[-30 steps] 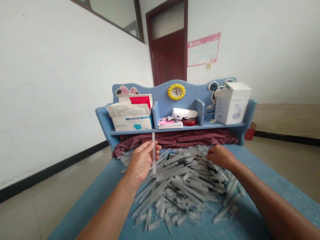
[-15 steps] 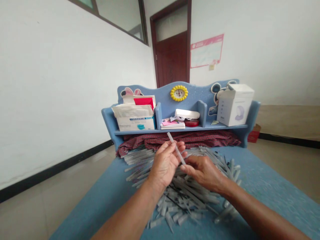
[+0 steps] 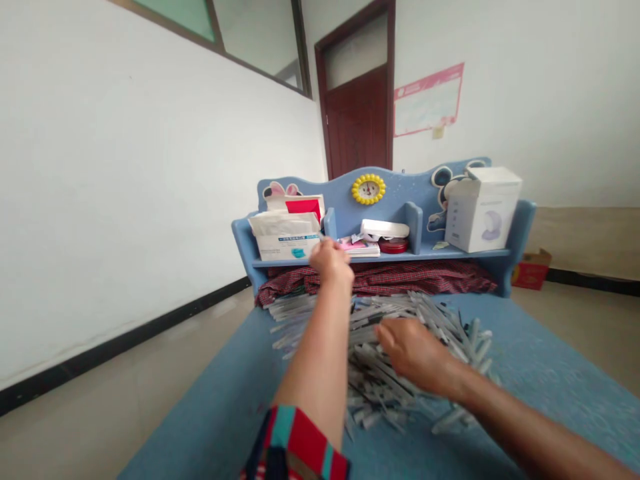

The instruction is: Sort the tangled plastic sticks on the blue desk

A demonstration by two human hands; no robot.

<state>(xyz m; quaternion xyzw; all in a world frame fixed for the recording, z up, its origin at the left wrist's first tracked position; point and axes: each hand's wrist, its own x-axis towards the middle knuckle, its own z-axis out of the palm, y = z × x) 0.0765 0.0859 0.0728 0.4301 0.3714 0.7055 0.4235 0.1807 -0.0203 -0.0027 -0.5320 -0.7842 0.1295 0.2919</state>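
My left hand (image 3: 332, 261) is stretched out to the shelf, closed, just right of the face mask box (image 3: 290, 245). A pale tip of a plastic tube shows beyond its fingers; the rest is hidden by the hand. My right hand (image 3: 411, 353) is curled over the right part of a loose pile of translucent plastic tubes (image 3: 373, 363). Its fingertips are turned away, so I cannot see what they hold, if anything. The pile spreads over the blue tabletop (image 3: 220, 407), long pieces at the back and short pieces in front.
The blue shelf (image 3: 400, 257) bounds the table's back. It bears a white box (image 3: 483, 210), a red round tin (image 3: 393, 245), a white case (image 3: 384, 229) and papers. A checked cloth (image 3: 425, 277) lies under it. A yellow flower-shaped clock (image 3: 369, 189) is on its backboard.
My left hand has moved forward and up, from above the pile to the shelf, away from my right hand. My right hand has shifted slightly right and down, no longer at the tube's end.
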